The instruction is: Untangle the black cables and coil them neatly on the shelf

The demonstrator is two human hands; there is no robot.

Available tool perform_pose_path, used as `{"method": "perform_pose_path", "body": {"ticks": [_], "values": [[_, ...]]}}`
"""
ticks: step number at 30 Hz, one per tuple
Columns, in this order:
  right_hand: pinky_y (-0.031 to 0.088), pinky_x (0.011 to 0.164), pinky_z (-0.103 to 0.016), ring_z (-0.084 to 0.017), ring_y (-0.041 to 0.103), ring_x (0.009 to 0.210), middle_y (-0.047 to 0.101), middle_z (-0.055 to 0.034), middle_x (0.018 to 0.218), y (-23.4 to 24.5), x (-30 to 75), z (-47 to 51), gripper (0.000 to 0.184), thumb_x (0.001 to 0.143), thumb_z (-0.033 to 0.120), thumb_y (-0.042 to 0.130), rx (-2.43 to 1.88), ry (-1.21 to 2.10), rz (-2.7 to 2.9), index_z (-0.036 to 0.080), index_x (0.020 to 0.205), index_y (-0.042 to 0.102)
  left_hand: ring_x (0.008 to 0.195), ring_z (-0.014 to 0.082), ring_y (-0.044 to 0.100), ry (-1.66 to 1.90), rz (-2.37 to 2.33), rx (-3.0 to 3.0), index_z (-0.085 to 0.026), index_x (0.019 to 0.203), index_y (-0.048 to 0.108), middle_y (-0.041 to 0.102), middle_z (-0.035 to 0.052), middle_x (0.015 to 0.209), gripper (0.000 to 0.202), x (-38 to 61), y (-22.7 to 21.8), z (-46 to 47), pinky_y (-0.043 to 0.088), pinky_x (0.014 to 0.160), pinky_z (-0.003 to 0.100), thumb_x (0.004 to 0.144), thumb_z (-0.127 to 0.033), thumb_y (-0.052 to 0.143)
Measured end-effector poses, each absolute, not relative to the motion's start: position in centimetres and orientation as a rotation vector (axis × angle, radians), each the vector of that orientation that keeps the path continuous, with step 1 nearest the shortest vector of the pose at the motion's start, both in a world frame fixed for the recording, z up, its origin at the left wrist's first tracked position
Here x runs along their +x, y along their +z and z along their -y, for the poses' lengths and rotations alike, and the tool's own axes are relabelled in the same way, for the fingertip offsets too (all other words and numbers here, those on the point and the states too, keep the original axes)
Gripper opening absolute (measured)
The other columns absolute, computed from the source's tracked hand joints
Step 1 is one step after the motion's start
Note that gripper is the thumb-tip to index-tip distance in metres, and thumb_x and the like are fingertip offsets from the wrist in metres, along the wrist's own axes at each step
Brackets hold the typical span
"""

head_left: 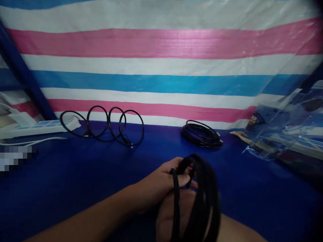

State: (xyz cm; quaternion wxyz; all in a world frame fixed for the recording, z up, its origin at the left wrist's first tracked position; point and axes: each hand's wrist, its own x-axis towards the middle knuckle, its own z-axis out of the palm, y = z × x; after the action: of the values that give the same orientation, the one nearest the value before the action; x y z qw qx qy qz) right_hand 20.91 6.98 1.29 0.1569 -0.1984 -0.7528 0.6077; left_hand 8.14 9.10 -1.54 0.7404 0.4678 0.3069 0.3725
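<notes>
Near the front edge of the blue desk (75, 174), left hand (156, 185) fingers pinch the black coiled cable (202, 198) wrapped over the right hand (174, 215), whose fingers are hidden, open cloth either side; no readable writing.

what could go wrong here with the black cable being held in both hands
The coiled black cable is bunched between the left hand and right hand; a loop could slip free and the coil may spring open. The springy uncoiled cable and the neat coil lie close ahead and might get snagged.
</notes>
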Motion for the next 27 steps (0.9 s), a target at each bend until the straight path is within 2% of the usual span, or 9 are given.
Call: {"method": "perform_pose_path", "body": {"ticks": [5, 9, 12, 15, 17, 20, 22, 24, 27], "values": [[0.050, 0.060, -0.022, -0.014, 0.060, 0.070, 0.055, 0.0010, 0.062, 0.8, 20.8, -7.4, 0.028, 0.083, 0.037, 0.051, -0.641, 1.594, 2.107, 0.021, 0.063, 0.062, 0.061, 0.0079, 0.053, 0.800, -0.768, 1.072, -0.016, 0.098, 0.055, 0.056, -0.0008, 0.076, 0.020, 7.9, -0.9, -9.1, 0.040, 0.058, 0.020, 0.079, -0.023, 0.056], [0.051, 0.067, -0.025, -0.017, 0.062, 0.077, 0.060, -0.0007, 0.069, 1.3, 21.5, -8.4, 0.023, 0.079, 0.037, 0.057, -0.648, 1.552, 2.078, 0.019, 0.066, 0.064, 0.040, 0.0061, 0.041, 0.957, -0.917, 1.201, -0.018, 0.092, 0.051, 0.045, -0.0073, 0.053, 0.023, 6.2, -0.9, -10.4, 0.031, 0.041, 0.018, 0.081, -0.038, 0.054], [0.050, 0.073, -0.028, -0.018, 0.062, 0.081, 0.063, -0.0020, 0.075, 1.6, 22.4, -10.3, 0.018, 0.072, 0.032, 0.066, -0.708, 1.535, 1.969, 0.019, 0.085, 0.065, 0.041, 0.0093, 0.047, 1.180, -1.141, 1.428, -0.018, 0.091, 0.049, 0.049, -0.0057, 0.051, 0.021, 4.7, -0.4, -11.3, 0.033, 0.041, 0.020, 0.086, -0.038, 0.046], [0.049, 0.076, -0.030, -0.017, 0.062, 0.083, 0.062, -0.0001, 0.080, 1.3, 23.0, -12.2, 0.061, 0.068, 0.022, 0.069, -0.867, 1.357, 1.795, 0.022, 0.124, 0.046, 0.054, 0.0112, 0.056, 1.373, -1.446, 1.749, -0.018, 0.095, 0.052, 0.057, -0.0029, 0.059, 0.014, 4.2, 0.1, -11.2, 0.040, 0.053, 0.022, 0.084, -0.021, 0.045], [0.048, 0.077, -0.031, -0.017, 0.061, 0.086, 0.061, -0.0015, 0.089, 1.1, 23.2, -12.8, 0.075, 0.066, 0.015, 0.067, -0.924, 1.040, 1.818, 0.024, 0.133, 0.036, 0.062, 0.0122, 0.059, 1.349, -1.523, 1.918, -0.018, 0.096, 0.055, 0.062, -0.0012, 0.069, 0.022, 4.8, 0.2, -10.4, 0.042, 0.059, 0.023, 0.077, -0.010, 0.047], [0.049, 0.066, -0.026, -0.015, 0.061, 0.075, 0.062, -0.0030, 0.085, 1.2, 23.4, -12.6, 0.046, 0.073, 0.016, 0.058, -0.911, 0.807, 1.946, 0.020, 0.118, 0.052, 0.057, 0.0107, 0.057, 1.162, -1.316, 1.920, -0.019, 0.086, 0.059, 0.061, -0.0030, 0.065, 0.016, 5.9, 0.3, -8.8, 0.042, 0.054, 0.022, 0.078, -0.012, 0.047], [0.044, 0.049, -0.022, -0.011, 0.056, 0.053, 0.061, -0.0011, 0.064, 1.5, 23.6, -12.3, 0.017, 0.081, 0.025, 0.052, -0.912, 1.079, 2.031, 0.017, 0.094, 0.060, 0.040, 0.0084, 0.049, 1.010, -1.109, 1.731, -0.019, 0.080, 0.059, 0.052, -0.0062, 0.049, 0.012, 6.2, 0.6, -8.4, 0.038, 0.043, 0.020, 0.082, -0.022, 0.048], [0.040, 0.041, -0.020, -0.007, 0.043, 0.035, 0.050, 0.0036, 0.043, 1.7, 23.8, -12.4, 0.023, 0.084, 0.036, 0.052, -0.870, 1.473, 2.033, 0.016, 0.076, 0.058, 0.032, 0.0070, 0.041, 0.874, -0.937, 1.571, -0.018, 0.077, 0.058, 0.045, -0.0083, 0.040, 0.011, 5.8, 0.8, -8.8, 0.036, 0.037, 0.019, 0.080, -0.027, 0.054], [0.043, 0.041, -0.023, -0.003, 0.028, 0.027, 0.036, 0.0082, 0.032, 0.8, 23.6, -13.0, 0.032, 0.079, 0.042, 0.060, -0.774, 1.844, 1.835, 0.014, 0.064, 0.058, 0.031, 0.0074, 0.041, 0.832, -0.897, 1.526, -0.016, 0.076, 0.059, 0.044, -0.0083, 0.036, 0.011, 5.1, 0.7, -10.0, 0.037, 0.037, 0.019, 0.075, -0.027, 0.061]]}}
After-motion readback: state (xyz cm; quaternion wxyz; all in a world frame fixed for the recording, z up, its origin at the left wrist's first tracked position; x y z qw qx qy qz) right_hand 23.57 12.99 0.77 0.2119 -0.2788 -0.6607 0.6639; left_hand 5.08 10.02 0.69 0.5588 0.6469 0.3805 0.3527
